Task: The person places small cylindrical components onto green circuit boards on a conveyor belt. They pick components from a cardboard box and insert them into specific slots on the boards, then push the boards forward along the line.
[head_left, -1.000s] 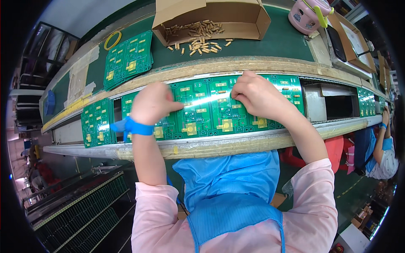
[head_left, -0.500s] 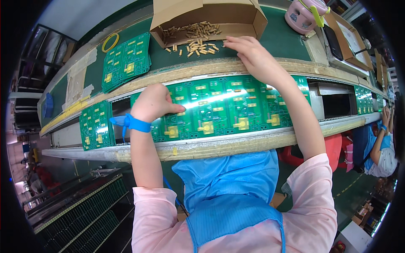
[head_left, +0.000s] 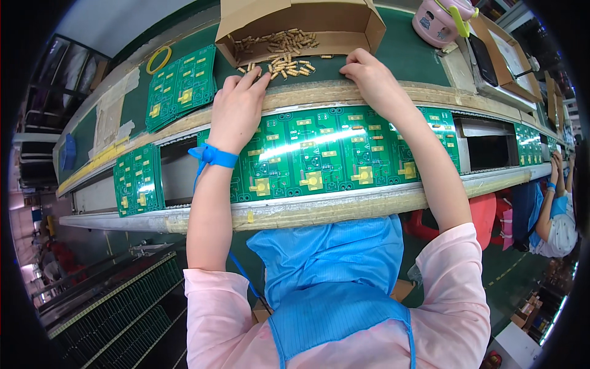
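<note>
A pile of small tan cylindrical components [head_left: 284, 65] spills from a cardboard box onto the green bench. My left hand [head_left: 238, 111], with a blue wrist strap, reaches to the pile's near left edge, fingers stretched and apart. My right hand [head_left: 373, 79] is at the wooden rail, right of the pile, thumb and fingers pinched together; whatever they hold, if anything, is too small to make out. Beneath my forearms, green circuit boards [head_left: 319, 150] lie in a row along the rail track. A few small parts sit on them toward the right.
The open cardboard box [head_left: 344, 34] stands behind the pile. Stacked circuit boards [head_left: 181, 86] and a yellow tape ring [head_left: 159, 60] lie left. A pink container [head_left: 439, 23] stands back right. Another board [head_left: 136, 181] sits left on the track. A co-worker's arm [head_left: 549, 206] shows far right.
My left hand has left the board and moved up to the pile. My right hand's fingers have drawn together. The boards under my arms have shifted slightly right.
</note>
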Demonstrator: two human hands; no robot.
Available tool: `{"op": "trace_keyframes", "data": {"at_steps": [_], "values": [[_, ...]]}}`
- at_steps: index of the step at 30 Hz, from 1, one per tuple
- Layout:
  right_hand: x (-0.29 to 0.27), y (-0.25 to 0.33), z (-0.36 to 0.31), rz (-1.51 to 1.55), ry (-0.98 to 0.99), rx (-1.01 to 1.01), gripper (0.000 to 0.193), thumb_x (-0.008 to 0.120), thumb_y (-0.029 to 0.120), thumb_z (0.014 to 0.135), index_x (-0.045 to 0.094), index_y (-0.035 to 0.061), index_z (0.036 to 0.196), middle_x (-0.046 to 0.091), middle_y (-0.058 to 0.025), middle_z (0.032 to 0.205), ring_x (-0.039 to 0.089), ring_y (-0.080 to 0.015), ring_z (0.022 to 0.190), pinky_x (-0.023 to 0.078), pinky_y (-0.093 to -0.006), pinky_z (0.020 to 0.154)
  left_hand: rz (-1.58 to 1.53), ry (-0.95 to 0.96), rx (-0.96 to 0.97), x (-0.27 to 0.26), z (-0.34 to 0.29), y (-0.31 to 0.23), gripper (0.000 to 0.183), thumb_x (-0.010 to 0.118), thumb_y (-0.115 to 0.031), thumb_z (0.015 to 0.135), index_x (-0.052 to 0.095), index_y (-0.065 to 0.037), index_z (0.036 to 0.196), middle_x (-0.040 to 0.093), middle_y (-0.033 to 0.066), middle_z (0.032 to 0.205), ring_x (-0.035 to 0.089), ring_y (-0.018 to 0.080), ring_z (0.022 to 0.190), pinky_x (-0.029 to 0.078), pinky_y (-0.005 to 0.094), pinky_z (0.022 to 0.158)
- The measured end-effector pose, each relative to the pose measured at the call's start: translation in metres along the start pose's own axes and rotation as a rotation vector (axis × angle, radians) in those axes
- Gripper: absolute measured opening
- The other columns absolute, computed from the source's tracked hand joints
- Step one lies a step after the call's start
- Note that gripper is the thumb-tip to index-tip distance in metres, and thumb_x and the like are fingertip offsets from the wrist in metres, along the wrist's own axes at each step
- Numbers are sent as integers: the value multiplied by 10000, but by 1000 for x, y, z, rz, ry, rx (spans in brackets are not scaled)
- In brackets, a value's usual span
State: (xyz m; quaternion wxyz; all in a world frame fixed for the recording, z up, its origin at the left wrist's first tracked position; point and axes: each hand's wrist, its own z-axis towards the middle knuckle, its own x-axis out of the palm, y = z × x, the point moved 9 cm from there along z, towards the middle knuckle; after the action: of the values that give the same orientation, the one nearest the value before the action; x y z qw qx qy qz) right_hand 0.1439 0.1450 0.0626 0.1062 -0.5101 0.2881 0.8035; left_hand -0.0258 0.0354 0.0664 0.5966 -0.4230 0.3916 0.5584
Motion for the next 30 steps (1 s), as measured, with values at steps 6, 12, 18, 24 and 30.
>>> {"op": "trace_keyframes", "data": {"at_steps": [6,12,18,24,30], "values": [[-10,-24,-1,124,-27,42,188,581,-1,849,694,-20,997,619,-142,1023,632,-308,950,509,-375,857,-181,-77,-40,-4,-2,12,200,645,-102,851,706,-41,1032,670,98,1102,597,282,963,493,375,868],[-13,-33,-2,90,-12,193,201,587,3,843,683,-8,1019,637,-151,999,633,-317,950,508,-394,846,-364,-136,-141,-6,-6,26,175,643,-36,815,698,-9,979,668,138,943,613,318,890,496,400,802],[-10,-19,-7,-96,-143,128,207,545,-13,860,655,-13,1035,616,-182,980,607,-352,996,490,-422,859,-462,-174,-58,-16,-10,-15,165,611,25,848,692,0,989,630,135,926,644,289,837,520,337,746],[-11,14,-27,213,92,209,174,518,48,905,635,-42,999,632,-200,960,609,-370,980,486,-428,863,-711,108,40,-1,-14,-43,138,632,-8,847,705,-10,964,661,117,914,653,268,876,521,331,771],[4,44,-38,464,295,100,174,555,82,899,640,-32,998,672,-202,953,642,-351,927,502,-401,827,-752,237,52,7,-18,-47,143,654,-34,835,717,-17,962,684,114,917,648,262,873,518,333,781]]}}
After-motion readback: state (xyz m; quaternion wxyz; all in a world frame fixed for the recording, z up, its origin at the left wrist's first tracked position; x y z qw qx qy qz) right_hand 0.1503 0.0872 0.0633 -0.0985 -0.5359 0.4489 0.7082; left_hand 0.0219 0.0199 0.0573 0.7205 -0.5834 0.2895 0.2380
